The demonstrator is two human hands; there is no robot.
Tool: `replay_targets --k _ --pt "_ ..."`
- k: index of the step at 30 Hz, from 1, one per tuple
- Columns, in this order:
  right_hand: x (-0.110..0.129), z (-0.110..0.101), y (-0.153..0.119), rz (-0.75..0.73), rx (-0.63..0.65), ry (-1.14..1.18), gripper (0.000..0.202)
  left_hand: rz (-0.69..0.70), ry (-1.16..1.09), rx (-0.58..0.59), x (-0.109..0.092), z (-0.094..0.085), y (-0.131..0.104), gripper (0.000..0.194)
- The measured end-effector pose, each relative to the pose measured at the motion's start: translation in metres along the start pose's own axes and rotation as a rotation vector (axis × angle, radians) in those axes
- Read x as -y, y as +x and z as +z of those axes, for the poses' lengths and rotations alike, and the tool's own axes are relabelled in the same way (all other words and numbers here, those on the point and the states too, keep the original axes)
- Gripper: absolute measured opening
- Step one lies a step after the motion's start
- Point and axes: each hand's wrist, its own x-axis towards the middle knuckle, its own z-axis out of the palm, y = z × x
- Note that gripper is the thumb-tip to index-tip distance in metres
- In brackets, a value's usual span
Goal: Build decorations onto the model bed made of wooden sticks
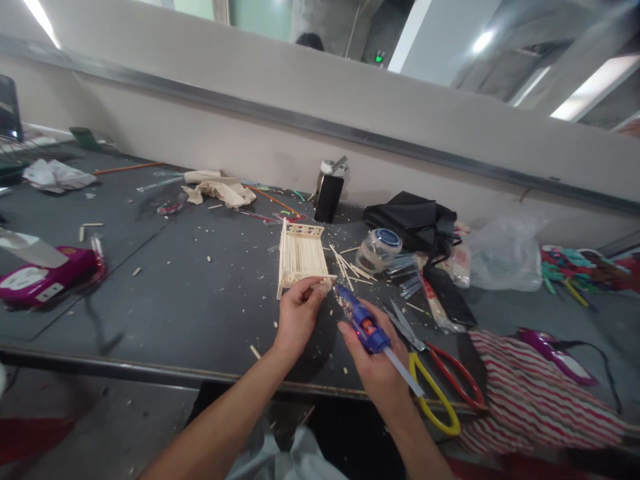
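A small model bed built of pale wooden sticks [305, 253] stands on the dark table in front of me. At its near right corner, my left hand [299, 310] is closed in a pinch. Something small and pale shows at those fingertips, too small to name. My right hand [377, 353] grips a blue hot glue gun [361, 319] with a clear glue stick [404, 371] sticking out of its back. The gun's nozzle points at the left fingertips and is very close to them; whether it touches is unclear.
Loose wooden sticks [350, 268] and a clear jar [379, 250] lie right of the bed. Scissors with red and yellow handles [437, 380] rest by my right wrist, near striped cloth [535, 400]. A phone [329, 199] leans upright behind. A purple device [47, 277] sits left.
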Motion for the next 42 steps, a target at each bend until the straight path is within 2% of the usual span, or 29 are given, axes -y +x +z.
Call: replay_targets --k 13,28,42 --pt "-0.0021 0.0019 0.0017 -0.026 -0.015 0.026 0.034 0.012 0.023 -0.004 -0.0002 0.0007 0.0 0.019" --pt "0.0029 0.0012 0.0014 0.018 0.003 0.064 0.043 0.019 0.016 -0.014 0.0008 -0.0005 -0.0002 0.019" --pt "0.0059 0.0031 0.0032 -0.014 0.011 0.072 0.039 0.02 0.0 -0.021 0.0024 0.0001 0.0001 0.018"
